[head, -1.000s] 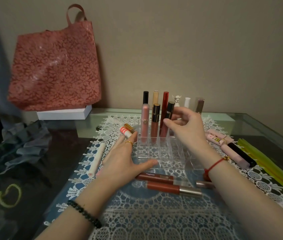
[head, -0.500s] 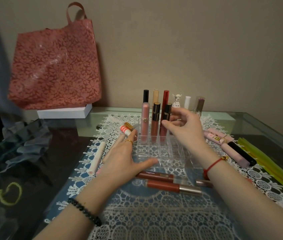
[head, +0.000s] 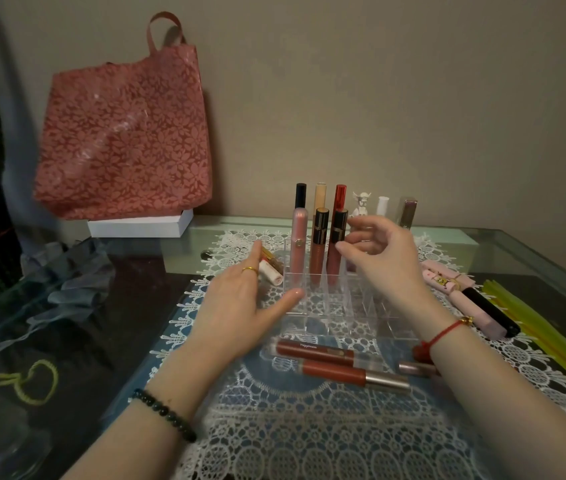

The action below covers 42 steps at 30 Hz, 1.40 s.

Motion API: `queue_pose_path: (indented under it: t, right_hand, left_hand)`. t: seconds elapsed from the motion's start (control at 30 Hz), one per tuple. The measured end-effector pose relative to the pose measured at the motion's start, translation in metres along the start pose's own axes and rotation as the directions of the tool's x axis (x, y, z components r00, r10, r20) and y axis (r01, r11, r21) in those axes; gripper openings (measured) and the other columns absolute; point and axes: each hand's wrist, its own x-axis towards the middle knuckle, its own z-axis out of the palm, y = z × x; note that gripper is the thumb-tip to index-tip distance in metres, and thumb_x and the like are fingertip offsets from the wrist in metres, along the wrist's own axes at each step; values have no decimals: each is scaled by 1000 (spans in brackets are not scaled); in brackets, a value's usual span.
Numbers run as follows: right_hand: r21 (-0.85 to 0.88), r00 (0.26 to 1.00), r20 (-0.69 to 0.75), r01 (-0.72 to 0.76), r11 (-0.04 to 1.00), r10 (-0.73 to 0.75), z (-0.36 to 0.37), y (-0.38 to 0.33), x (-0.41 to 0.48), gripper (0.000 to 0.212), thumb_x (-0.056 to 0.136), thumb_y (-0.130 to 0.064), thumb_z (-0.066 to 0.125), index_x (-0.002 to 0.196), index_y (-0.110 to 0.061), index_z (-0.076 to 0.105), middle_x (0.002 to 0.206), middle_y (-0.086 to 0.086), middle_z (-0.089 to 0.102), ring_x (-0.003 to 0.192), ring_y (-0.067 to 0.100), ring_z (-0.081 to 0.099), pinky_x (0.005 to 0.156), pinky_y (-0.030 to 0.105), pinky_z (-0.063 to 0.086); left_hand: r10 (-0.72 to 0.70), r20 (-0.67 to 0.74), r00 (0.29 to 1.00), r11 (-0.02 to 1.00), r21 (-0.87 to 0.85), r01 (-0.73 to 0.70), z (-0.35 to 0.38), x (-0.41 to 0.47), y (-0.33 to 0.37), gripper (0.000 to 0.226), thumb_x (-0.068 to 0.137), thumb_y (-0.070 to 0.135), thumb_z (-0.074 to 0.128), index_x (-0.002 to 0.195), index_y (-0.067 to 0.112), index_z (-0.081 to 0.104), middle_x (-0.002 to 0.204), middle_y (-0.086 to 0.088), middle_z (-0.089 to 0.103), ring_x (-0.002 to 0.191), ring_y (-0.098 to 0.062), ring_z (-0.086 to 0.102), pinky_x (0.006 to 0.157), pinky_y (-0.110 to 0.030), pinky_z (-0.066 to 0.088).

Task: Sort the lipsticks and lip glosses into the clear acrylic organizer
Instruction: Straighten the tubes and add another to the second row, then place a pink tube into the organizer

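Note:
The clear acrylic organizer [head: 338,315] stands on a lace mat. Three glosses stand in its second row: a pink one [head: 299,244], a brown one [head: 319,247] and a dark-capped rose one [head: 336,251]. Several more tubes stand in the back row [head: 340,197]. My left hand [head: 240,306] rests flat against the organizer's left side, thumb at its front corner. My right hand [head: 382,261] hovers just right of the rose gloss, its fingers loosely parted and holding nothing. Two red-brown glosses [head: 312,351] [head: 337,374] lie in front of the organizer.
A white-and-red lipstick [head: 271,274] lies left of the organizer. Pink and black tubes [head: 482,310] lie on the right, beside yellow-green strips [head: 548,337]. A red floral bag [head: 125,133] sits on a white box [head: 139,226] at the back left. Grey cloth [head: 63,271] lies left.
My right hand lowered the tilted rose gloss into the slot beside the brown one, stood it upright and let it go. My left hand has stayed against the organizer.

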Motion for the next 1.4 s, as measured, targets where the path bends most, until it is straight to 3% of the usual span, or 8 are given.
queue_pose_path:
  t: [0.27, 0.4, 0.53, 0.7, 0.93, 1.13, 1.27, 1.4]
  right_hand:
    - [63, 999, 3, 39, 997, -39, -19, -13, -16, 33, 73, -10, 70, 101, -23, 60, 88, -5, 65, 73, 0, 62, 60, 7, 48]
    - [30, 996, 58, 62, 998, -64, -28, -8, -26, 32, 72, -8, 70, 98, -24, 59, 86, -4, 65, 72, 0, 62, 61, 7, 48]
    - [9, 997, 64, 49, 999, -50, -33, 4, -35, 32, 72, -5, 69, 97, -22, 59, 85, -3, 66, 71, -2, 62, 63, 8, 49]
    - [7, 994, 98, 47, 999, -48, -35, 10, -41, 31, 72, -3, 69, 97, -20, 61, 84, -3, 65, 71, 0, 62, 63, 9, 49]
    - [-7, 992, 121, 45, 999, -44, -33, 8, -46, 32, 73, -4, 67, 93, -27, 60, 83, -4, 64, 70, 1, 60, 62, 11, 50]
    - [-26, 993, 114, 48, 998, -45, -34, 6, -48, 32, 75, -3, 64, 93, -28, 60, 83, -7, 63, 72, -1, 60, 62, 10, 49]
    - [-67, 989, 135, 78, 995, -68, -33, 4, -50, 30, 77, -3, 62, 94, -28, 60, 83, -8, 62, 73, -2, 58, 64, 10, 49]
    - [-41, 988, 141, 63, 997, -56, -31, 1, -51, 27, 78, -4, 62, 94, -26, 60, 83, -7, 62, 72, -3, 58, 63, 9, 48]
  left_hand:
    - [-71, -170, 983, 978, 182, 102, -26, 6, -31, 33, 82, 34, 53, 113, 24, 59, 99, 5, 68, 93, -18, 60, 85, -33, 43]
    - [-120, -115, 986, 970, 200, 141, -32, 4, -36, 27, 77, 46, 55, 97, 29, 64, 77, 14, 65, 79, -11, 60, 76, -29, 43]
    - [-153, 11, 988, 954, 261, 145, -30, 2, -34, 53, 62, 79, 38, 73, 33, 62, 66, 18, 62, 60, 1, 53, 64, -26, 38]
    - [-128, 167, 978, 935, 348, 63, -22, -1, -31, 31, 71, 57, 60, 92, 35, 58, 85, 16, 62, 82, -6, 54, 71, -26, 28]
    - [-117, 154, 981, 898, 439, 38, -14, -2, -24, 23, 81, 40, 56, 101, 29, 58, 96, 8, 65, 93, -13, 58, 75, -27, 33]
    - [-111, 25, 994, 879, 469, 86, -16, -1, -24, 24, 85, 39, 44, 101, 27, 58, 96, 4, 66, 94, -18, 58, 76, -29, 34]
    - [-28, -168, 985, 835, 539, 115, -36, -2, -18, 67, 75, 68, 11, 80, 26, 63, 77, 1, 65, 78, -23, 59, 67, -33, 32]
    - [-8, -447, 895, 925, 335, 176, -49, 3, -26, 22, 84, 20, 52, 102, 22, 64, 94, -4, 67, 87, -28, 57, 77, -38, 32]
